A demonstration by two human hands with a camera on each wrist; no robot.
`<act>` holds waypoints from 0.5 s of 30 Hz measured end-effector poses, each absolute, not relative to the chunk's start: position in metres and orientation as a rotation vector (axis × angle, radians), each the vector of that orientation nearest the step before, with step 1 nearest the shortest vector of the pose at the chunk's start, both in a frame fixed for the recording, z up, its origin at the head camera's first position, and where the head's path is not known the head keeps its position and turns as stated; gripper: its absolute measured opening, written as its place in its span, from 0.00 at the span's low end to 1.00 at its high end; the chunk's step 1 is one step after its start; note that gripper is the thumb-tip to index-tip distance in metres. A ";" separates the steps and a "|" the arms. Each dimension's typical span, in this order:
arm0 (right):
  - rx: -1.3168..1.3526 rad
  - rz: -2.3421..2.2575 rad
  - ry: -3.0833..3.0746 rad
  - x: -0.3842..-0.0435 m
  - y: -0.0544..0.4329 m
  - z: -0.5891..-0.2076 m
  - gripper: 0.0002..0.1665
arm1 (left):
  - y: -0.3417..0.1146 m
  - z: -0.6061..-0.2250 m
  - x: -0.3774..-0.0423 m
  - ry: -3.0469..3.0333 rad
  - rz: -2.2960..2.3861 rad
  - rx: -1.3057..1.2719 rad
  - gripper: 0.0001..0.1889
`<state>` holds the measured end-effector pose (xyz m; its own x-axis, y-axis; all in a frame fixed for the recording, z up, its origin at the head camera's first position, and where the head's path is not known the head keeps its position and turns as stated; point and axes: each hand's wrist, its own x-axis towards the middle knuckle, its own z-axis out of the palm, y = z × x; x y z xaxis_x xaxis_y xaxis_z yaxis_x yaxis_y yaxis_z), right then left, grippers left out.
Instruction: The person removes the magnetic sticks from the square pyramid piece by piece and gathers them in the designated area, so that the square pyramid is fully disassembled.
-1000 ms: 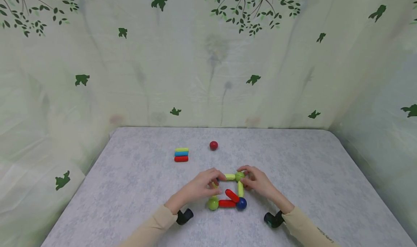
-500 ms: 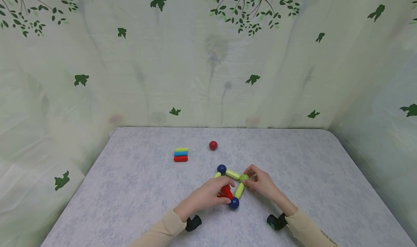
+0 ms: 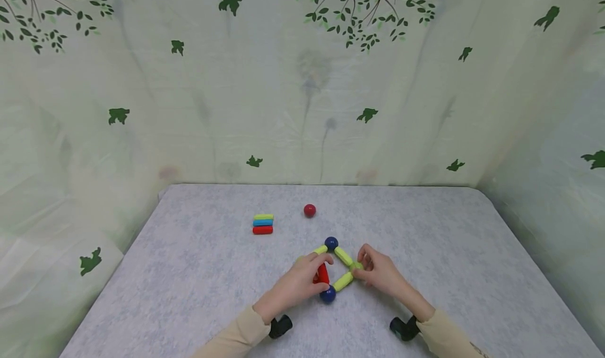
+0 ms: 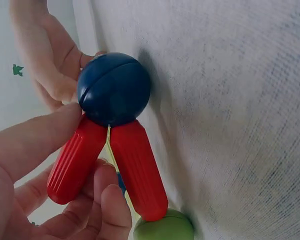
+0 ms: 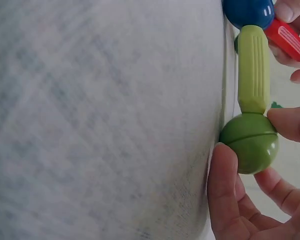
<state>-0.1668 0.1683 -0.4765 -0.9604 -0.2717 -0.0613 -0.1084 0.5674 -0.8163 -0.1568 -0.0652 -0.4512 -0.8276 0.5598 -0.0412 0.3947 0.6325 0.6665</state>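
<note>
A four-sided frame of magnetic balls and rods lies on the table, turned like a diamond. My right hand pinches the green ball at its right corner. Yellow-green rods run from that ball to the near blue ball and the far blue ball. Two red rods join the near blue ball. My left hand holds the raised red rod between thumb and fingers. The lower red rod reaches another green ball, mostly hidden in the head view by my left hand.
Farther back on the table lies a red ball. To its left, a yellow-green rod, a blue rod and a red rod lie side by side. A leaf-printed curtain hangs behind the table.
The frame has turned clockwise, its near blue ball moving left and its right green ball coming nearer. My left hand has shifted from the far left corner to the raised red rod.
</note>
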 end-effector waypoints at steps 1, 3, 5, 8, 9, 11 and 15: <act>-0.339 -1.332 2.623 -0.166 0.169 -0.476 0.16 | -0.066 -0.451 -0.157 2.617 0.979 0.779 0.22; -0.385 -1.297 2.630 -0.164 0.169 -0.476 0.17 | -0.067 -0.452 -0.158 2.629 0.986 0.778 0.22; -0.430 -1.269 2.619 -0.163 0.170 -0.475 0.18 | -0.069 -0.452 -0.159 2.642 0.995 0.779 0.23; -0.481 -1.240 2.573 -0.161 0.171 -0.474 0.19 | -0.072 -0.453 -0.161 2.640 1.035 0.779 0.25; -0.484 -1.242 2.546 -0.160 0.171 -0.474 0.19 | -0.073 -0.454 -0.162 2.637 1.047 0.780 0.26; -0.498 -1.238 2.511 -0.159 0.172 -0.473 0.19 | -0.075 -0.455 -0.163 2.628 1.076 0.783 0.26; -0.526 -1.226 2.444 -0.157 0.171 -0.471 0.21 | -0.077 -0.455 -0.165 2.613 1.122 0.782 0.26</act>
